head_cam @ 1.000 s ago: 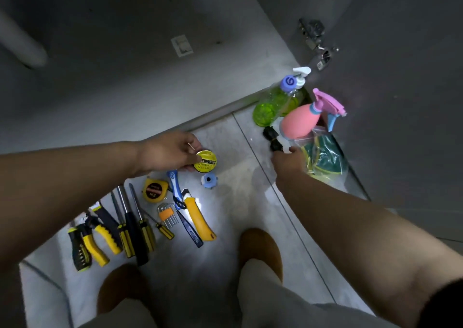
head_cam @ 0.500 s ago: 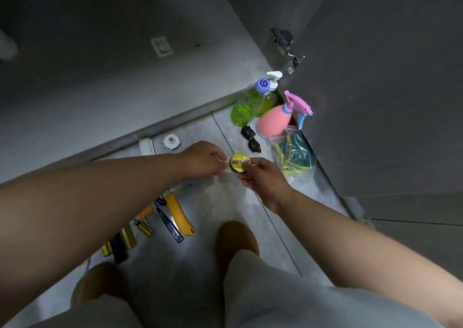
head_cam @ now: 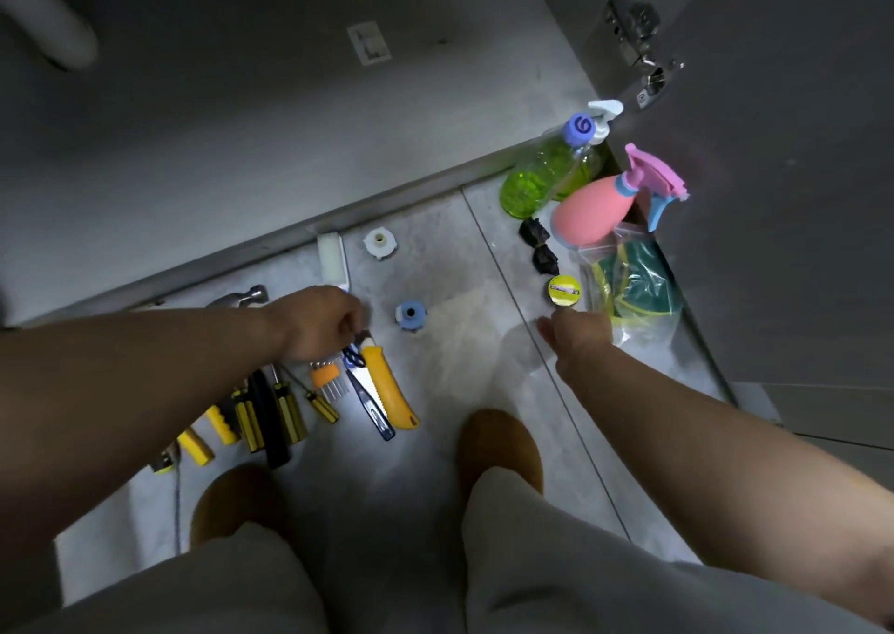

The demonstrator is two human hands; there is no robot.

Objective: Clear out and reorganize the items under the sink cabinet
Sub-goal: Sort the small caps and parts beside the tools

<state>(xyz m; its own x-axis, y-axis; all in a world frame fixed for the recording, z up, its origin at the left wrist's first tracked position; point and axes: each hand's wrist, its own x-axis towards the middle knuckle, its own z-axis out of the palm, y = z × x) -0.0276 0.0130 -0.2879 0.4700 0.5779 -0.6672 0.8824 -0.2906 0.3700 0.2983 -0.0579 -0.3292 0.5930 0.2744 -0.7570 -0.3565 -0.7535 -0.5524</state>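
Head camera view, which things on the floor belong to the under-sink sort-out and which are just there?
Part of the job: yellow tin, pink spray bottle, green bottle, bagged cloths, screwdrivers, yellow knife, blue knob, white fitting.
Just there: door hinge, brown slippers, white label.

Dim grey tiled floor (head_cam: 435, 246) beside grey cabinet door (head_cam: 783, 256).
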